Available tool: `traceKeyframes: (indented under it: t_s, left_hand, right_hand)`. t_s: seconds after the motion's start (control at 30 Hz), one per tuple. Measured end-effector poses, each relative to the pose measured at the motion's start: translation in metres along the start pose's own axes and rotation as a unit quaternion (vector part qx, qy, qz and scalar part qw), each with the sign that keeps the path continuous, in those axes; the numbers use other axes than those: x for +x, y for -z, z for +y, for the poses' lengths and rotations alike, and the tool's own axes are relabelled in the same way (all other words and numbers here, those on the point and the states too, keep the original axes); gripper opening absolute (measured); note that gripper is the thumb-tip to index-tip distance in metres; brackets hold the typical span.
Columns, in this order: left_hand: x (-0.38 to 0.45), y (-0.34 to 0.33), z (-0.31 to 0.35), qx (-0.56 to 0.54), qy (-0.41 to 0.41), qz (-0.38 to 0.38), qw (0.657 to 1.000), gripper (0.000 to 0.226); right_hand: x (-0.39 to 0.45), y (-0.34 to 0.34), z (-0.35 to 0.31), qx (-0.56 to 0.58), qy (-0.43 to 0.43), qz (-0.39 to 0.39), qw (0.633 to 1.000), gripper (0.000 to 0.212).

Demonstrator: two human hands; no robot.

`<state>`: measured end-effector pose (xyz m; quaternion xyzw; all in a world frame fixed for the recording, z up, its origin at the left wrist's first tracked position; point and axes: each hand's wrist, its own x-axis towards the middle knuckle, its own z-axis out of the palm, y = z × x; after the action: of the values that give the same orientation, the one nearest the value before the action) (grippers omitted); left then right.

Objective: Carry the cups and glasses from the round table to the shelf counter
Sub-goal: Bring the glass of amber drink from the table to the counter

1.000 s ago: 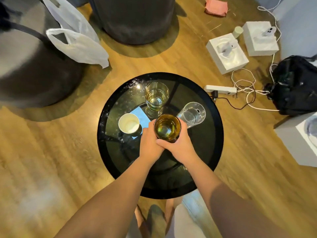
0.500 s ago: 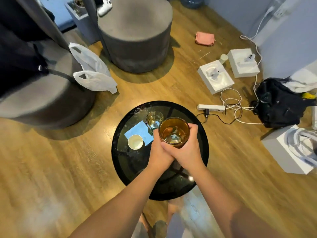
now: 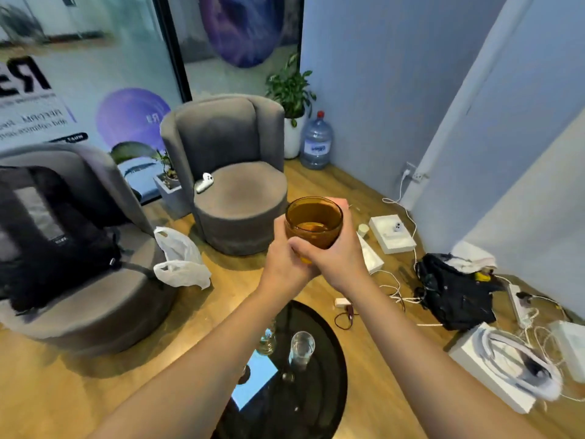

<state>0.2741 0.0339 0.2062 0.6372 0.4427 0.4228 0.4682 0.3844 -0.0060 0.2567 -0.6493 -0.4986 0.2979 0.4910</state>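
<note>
Head view: amber glass (image 3: pixel 313 226) now higher.

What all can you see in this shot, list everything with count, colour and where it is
amber glass: 1, amber, liquid inside, held up in front
clear glasses: 2, clear, on the table
round table: 1, black, bottom centre
blue paper: 1, light blue, on the table
armchairs: 2, grey, left and centre
backpack: 1, black, on the left armchair
plastic bag: 1, white, by the left armchair
water jug: 1, blue, far corner
black bag: 1, floor, right
left hand: grips the amber glass
right hand: grips the amber glass
</note>
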Motion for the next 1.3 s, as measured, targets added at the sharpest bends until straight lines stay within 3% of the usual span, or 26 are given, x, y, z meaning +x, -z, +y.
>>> traceKeyframes:
  t_s: [0.2, 0.5, 0.7, 0.93, 1.1, 1.3]
  left_hand:
    - [0.012, 0.005, 0.103, 0.041, -0.105, -0.037, 0.993, 0.103]
    - [-0.025, -0.003, 0.182, 0.030, -0.202, -0.069, 0.976, 0.097]
    - [-0.075, -0.012, 0.193, 0.007, -0.212, -0.116, 0.970, 0.095]
    - [-0.152, -0.047, 0.200, -0.002, -0.239, -0.200, 0.950, 0.096]
    - [-0.213, -0.097, 0.224, -0.020, -0.261, -0.283, 0.923, 0.102]
    - [-0.307, -0.147, 0.260, -0.070, -0.293, -0.360, 0.883, 0.091]
  right_hand:
    - [0.000, 0.058, -0.081, 0.040, 0.051, 0.022, 0.998, 0.093]
    - [-0.055, 0.105, -0.143, 0.051, 0.110, 0.103, 0.987, 0.080]
    - [-0.124, 0.119, -0.151, 0.022, 0.103, 0.148, 0.983, 0.089]
    - [-0.224, 0.150, -0.139, -0.011, 0.068, 0.204, 0.976, 0.084]
    - [-0.301, 0.193, -0.142, -0.050, 0.037, 0.295, 0.953, 0.080]
    - [-0.405, 0.249, -0.146, -0.095, 0.001, 0.375, 0.922, 0.087]
